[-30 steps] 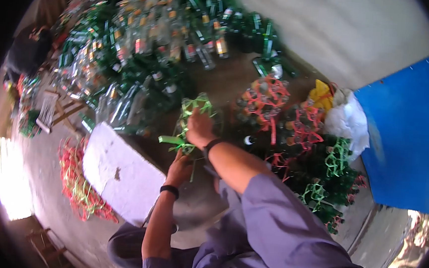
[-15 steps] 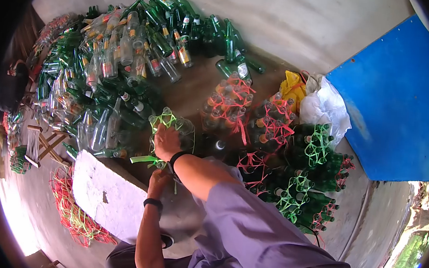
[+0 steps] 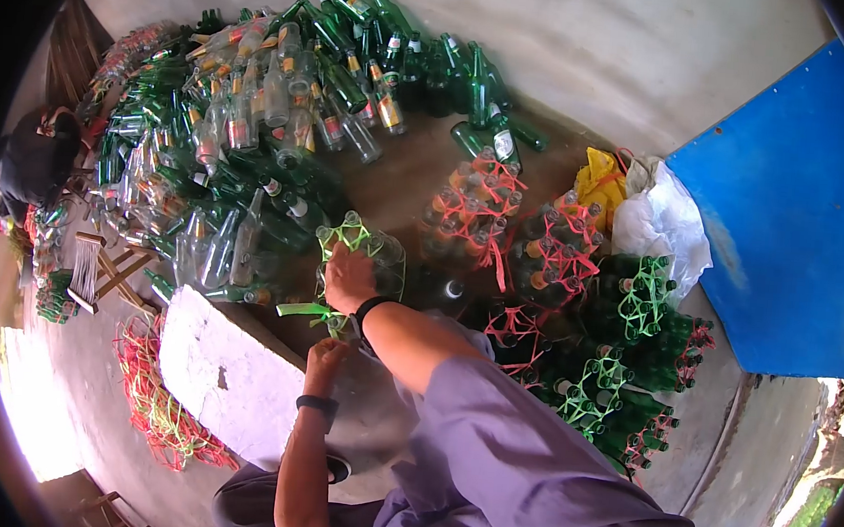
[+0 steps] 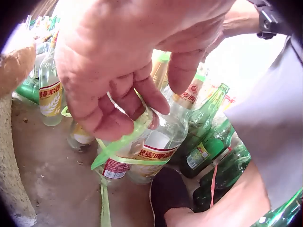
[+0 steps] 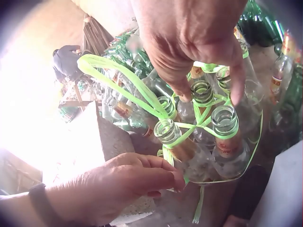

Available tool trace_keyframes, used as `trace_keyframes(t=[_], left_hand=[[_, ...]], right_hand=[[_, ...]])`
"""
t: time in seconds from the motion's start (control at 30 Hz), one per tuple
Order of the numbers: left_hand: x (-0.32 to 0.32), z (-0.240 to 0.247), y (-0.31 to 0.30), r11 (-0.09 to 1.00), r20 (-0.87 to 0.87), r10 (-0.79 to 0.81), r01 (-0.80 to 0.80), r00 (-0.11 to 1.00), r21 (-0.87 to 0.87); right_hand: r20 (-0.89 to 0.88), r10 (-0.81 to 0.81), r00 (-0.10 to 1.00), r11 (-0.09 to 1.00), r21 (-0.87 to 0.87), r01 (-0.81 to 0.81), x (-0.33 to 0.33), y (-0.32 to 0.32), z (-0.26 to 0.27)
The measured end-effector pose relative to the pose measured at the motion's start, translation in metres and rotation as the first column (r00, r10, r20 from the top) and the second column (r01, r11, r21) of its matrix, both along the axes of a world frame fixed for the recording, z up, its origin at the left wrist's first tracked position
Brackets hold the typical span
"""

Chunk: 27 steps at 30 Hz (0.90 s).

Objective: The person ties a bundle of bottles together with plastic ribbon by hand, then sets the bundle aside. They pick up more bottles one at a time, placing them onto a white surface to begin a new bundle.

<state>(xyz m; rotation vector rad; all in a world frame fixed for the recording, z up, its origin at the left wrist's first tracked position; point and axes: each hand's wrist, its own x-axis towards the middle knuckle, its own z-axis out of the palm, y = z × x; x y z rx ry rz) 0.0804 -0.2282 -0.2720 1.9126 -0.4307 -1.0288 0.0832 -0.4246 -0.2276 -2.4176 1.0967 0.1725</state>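
Observation:
Several clear bottles stand upright as a bundle, their necks (image 5: 225, 120) laced with light-green strap (image 5: 182, 135). My right hand (image 3: 348, 280) is over them from above; in the right wrist view, its thumb and a finger reach down around a bottle neck (image 5: 202, 93). Low at the bundle's near side, my left hand (image 3: 325, 362) pinches the green strap (image 4: 124, 144) with curled fingers beside a labelled bottle (image 4: 156, 153). A loop of strap (image 5: 116, 75) sticks out to the left, and a loose end (image 5: 200, 205) hangs below. Fingers partly hide the left hand's pinch.
A heap of green and clear bottles (image 3: 257, 105) lies at the upper left. Strapped bundles (image 3: 474, 213) stand to the right, near a blue panel (image 3: 787, 221). A pale slab (image 3: 223, 377) and tangled straps (image 3: 163, 397) lie left; a person (image 3: 37, 163) is at far left.
The head view has swung and now sits steadier than a second ago. Both hands remain at the same bundle, the left slightly lower relative to it.

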Motion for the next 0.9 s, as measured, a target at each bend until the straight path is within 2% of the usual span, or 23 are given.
trace_keyframes(t=[0.1,0.17,0.2,0.27,0.3,0.37,0.4,0.47,0.5,0.53,0.57,0.6,0.67,0.7,0.73,0.83,0.9], left_hand=[[0.001,0.005,0.007,0.998,-0.033,0.012,-0.014,0.999,-0.068],[0.0,0.028,0.004,0.998,-0.196,0.039,-0.049,0.98,-0.044],[-0.003,0.039,0.001,0.998,-0.195,0.041,-0.051,0.98,-0.044],[-0.01,0.06,-0.007,0.978,-0.33,0.132,-0.178,0.935,-0.111],[-0.012,0.067,-0.01,0.978,-0.329,0.133,-0.179,0.935,-0.112],[-0.016,0.082,-0.017,0.936,-0.465,0.23,-0.325,0.855,-0.135],[-0.019,0.09,-0.019,0.935,-0.463,0.231,-0.327,0.856,-0.138],[-0.025,0.107,-0.024,0.946,-0.346,0.046,-0.151,0.937,-0.285],[-0.026,0.106,-0.023,0.946,-0.343,0.047,-0.152,0.938,-0.285],[-0.029,0.109,-0.022,0.957,-0.171,-0.098,0.046,0.98,-0.286],[-0.03,0.112,-0.021,0.938,0.003,-0.248,0.241,0.969,-0.249],[-0.03,0.117,-0.017,0.94,0.01,-0.243,0.238,0.97,-0.244],[-0.042,0.17,-0.021,0.867,0.126,-0.499,0.493,0.857,0.08],[-0.051,0.184,-0.018,0.904,0.073,-0.427,0.422,0.901,0.072],[-0.054,0.201,-0.012,0.905,0.078,-0.423,0.418,0.903,0.078],[-0.066,0.261,0.006,0.909,0.012,-0.404,0.4,0.914,0.119],[-0.069,0.302,0.025,0.943,-0.054,-0.281,0.286,0.958,0.172]], right_hand=[[0.056,-0.035,0.998,0.999,0.023,0.034,0.008,0.0,-0.029],[0.039,-0.007,0.999,1.0,0.02,0.007,0.001,-0.001,-0.008],[0.017,0.018,1.0,1.0,0.018,-0.018,-0.004,-0.001,0.005],[0.021,0.044,0.999,0.999,-0.004,-0.044,-0.008,-0.002,0.016],[0.024,0.066,0.998,0.998,-0.026,-0.066,-0.009,-0.003,0.02],[0.017,0.081,0.997,0.996,-0.039,-0.081,-0.011,-0.003,0.023],[0.01,0.096,0.995,0.994,-0.052,-0.095,-0.011,-0.004,0.025],[0.015,0.093,0.996,0.995,-0.049,-0.092,-0.009,-0.004,0.021],[0.016,0.088,0.996,0.995,-0.043,-0.087,-0.009,-0.004,0.019],[0.021,0.091,0.996,0.995,-0.042,-0.09,-0.01,-0.004,0.024],[0.011,0.083,0.996,0.996,-0.03,-0.083,-0.011,-0.005,0.029],[0.004,0.077,0.997,0.997,-0.019,-0.077,-0.012,-0.005,0.034],[0.019,0.056,0.998,0.998,0.01,-0.056,-0.008,-0.006,0.021],[0.015,0.051,0.999,0.999,0.0,-0.051,-0.003,-0.006,0.005],[0.009,0.045,0.999,0.999,-0.01,-0.045,-0.001,-0.005,-0.003],[0.029,0.071,0.997,0.997,-0.005,-0.071,-0.007,-0.009,0.011],[0.043,0.082,0.996,0.997,-0.006,-0.082,-0.01,-0.011,0.017]])
